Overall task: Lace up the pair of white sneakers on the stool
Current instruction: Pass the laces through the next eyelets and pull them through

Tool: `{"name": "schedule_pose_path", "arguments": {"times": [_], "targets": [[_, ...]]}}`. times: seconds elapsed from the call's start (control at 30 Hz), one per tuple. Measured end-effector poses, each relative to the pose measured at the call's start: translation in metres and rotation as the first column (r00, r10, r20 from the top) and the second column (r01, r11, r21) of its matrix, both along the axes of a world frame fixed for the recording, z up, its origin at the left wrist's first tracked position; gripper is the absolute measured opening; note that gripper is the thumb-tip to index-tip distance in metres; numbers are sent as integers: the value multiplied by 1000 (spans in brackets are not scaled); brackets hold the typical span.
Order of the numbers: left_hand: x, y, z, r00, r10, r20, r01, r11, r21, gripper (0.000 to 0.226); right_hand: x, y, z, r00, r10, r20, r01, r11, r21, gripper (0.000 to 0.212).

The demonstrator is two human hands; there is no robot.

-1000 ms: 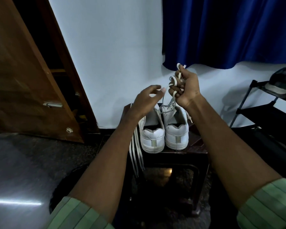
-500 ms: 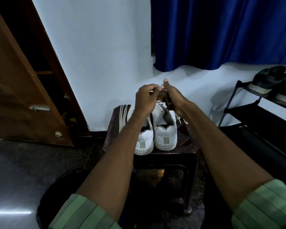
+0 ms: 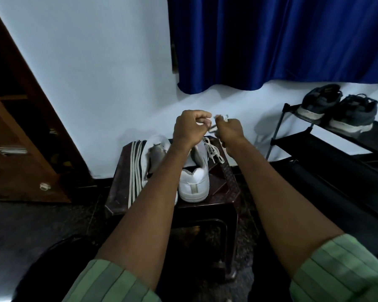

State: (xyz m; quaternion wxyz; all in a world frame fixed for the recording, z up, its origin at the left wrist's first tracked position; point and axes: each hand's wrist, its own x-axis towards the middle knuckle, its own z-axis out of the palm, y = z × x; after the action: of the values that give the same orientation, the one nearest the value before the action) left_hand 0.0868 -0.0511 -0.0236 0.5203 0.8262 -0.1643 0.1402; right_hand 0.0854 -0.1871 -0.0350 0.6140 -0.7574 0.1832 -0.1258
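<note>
Two white sneakers stand heels toward me on a dark stool (image 3: pixel 207 203). The right sneaker (image 3: pixel 194 184) has a white lace (image 3: pixel 214 152) threaded through its eyelets. The left sneaker (image 3: pixel 156 152) is partly hidden behind my left forearm. A loose white lace (image 3: pixel 134 171) lies folded in strands along the stool's left side. Above the right sneaker, my left hand (image 3: pixel 189 128) and my right hand (image 3: pixel 230 129) are held close together. Each pinches the end of that shoe's lace between closed fingers.
A black shoe rack (image 3: pixel 336 149) on the right carries a pair of dark sneakers (image 3: pixel 336 107). A blue curtain (image 3: pixel 271 40) hangs on the white wall behind. A wooden door (image 3: pixel 15 138) stands at the left. The floor around the stool is dark.
My right hand came down from its raised position with the lace. My left hand closed and joined it, and both now grip the lace ends just above the right sneaker.
</note>
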Motion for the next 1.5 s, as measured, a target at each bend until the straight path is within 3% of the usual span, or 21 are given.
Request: {"name": "schedule_pose_path", "arguments": {"times": [0.07,0.1,0.2,0.33,0.5,0.6,0.7,0.8,1.13,1.3,1.4,1.5], "targets": [[2,0,-3,993,107,53,-112,986,124,15,7,-10,-16,994,29,-106,-51,976,-210,56],[3,0,-4,993,113,38,-118,980,157,17,4,-10,-20,980,89,-178,-134,956,-259,50],[5,-1,-8,993,114,-32,-103,963,250,19,-3,-8,-23,917,230,-327,-326,903,-279,26],[6,1,-12,991,119,-59,-95,945,314,16,-3,-11,-22,960,174,-218,-257,858,-445,24],[8,4,-14,992,108,-61,-84,949,304,15,-2,-6,-30,957,228,-181,-290,808,-512,19],[8,8,-15,994,95,-57,-75,957,280,12,0,-2,-38,946,302,-119,-323,848,-421,3],[8,11,-17,994,88,-63,-66,955,288,10,4,-1,-44,948,314,-47,-313,902,-298,34],[9,14,-17,993,73,-89,-39,942,333,9,2,4,-45,946,313,-82,-323,925,-200,31],[6,17,-21,977,187,-104,-134,913,385,8,2,13,-55,933,353,-71,-360,908,-214,16],[2,19,-19,980,183,-84,-136,910,392,22,-4,2,-45,974,225,25,-175,818,-548,18],[1,18,-17,982,181,-63,-141,907,397,28,-7,1,-37,984,167,65,-123,894,-431,37],[1,16,-17,981,184,-55,-148,905,399,21,-9,4,-33,965,260,42,-222,890,-398,37]]}}
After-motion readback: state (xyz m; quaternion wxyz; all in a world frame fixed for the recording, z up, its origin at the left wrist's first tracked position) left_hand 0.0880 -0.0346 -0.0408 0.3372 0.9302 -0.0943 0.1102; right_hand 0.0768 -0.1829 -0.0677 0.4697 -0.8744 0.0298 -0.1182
